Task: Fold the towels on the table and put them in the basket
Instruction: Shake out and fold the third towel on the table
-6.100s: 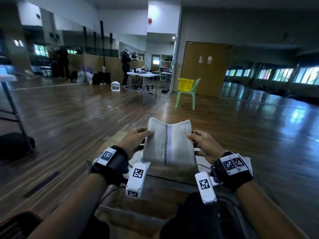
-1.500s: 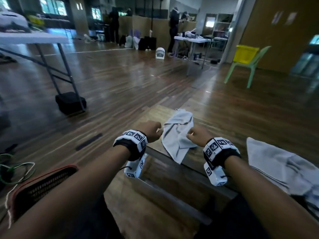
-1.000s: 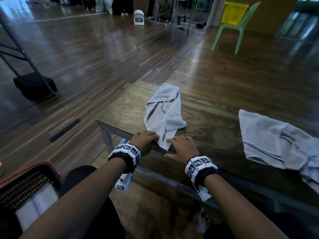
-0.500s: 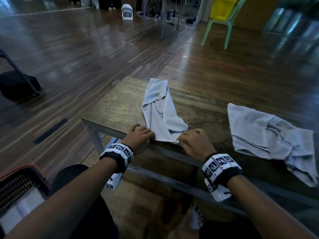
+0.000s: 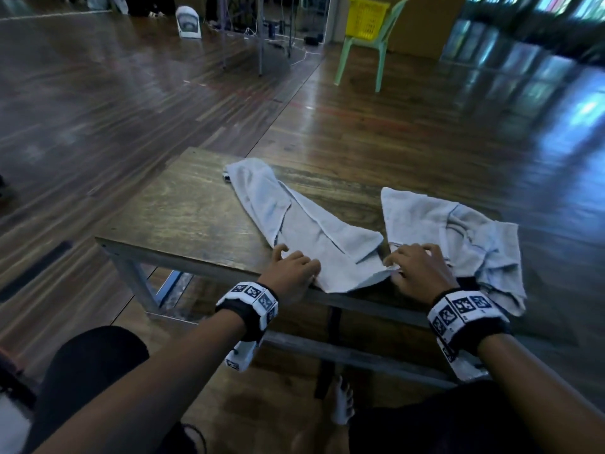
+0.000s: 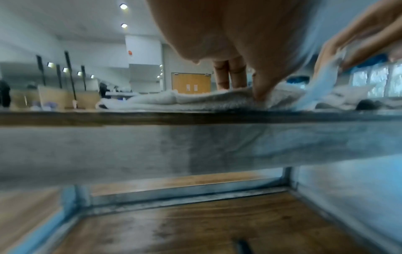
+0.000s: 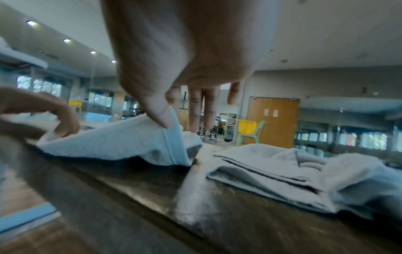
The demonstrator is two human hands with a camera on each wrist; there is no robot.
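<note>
A crumpled grey towel (image 5: 304,224) lies slantwise on the wooden table (image 5: 183,217), its near edge at the table's front edge. My left hand (image 5: 291,270) holds the near-left corner down, thumb and bent fingers (image 6: 261,92) on the cloth (image 6: 195,101). My right hand (image 5: 415,267) pinches the near-right corner between thumb and fingers (image 7: 163,120) and lifts it a little off the table. A second rumpled towel (image 5: 458,231) lies just to the right, also in the right wrist view (image 7: 282,171). A dark piece that may be the basket (image 5: 11,381) shows at the lower left edge.
The table's front edge runs just under both hands and its left end is bare wood. My bare foot (image 5: 342,404) is under the table. Far behind, a yellow basket (image 5: 366,18) sits on a green chair (image 5: 360,57) on the wooden floor.
The towel was lowered from the air onto the table. Since half a second ago my right hand has drawn its near corner to the right, stretching out the near edge; my left hand kept its corner.
</note>
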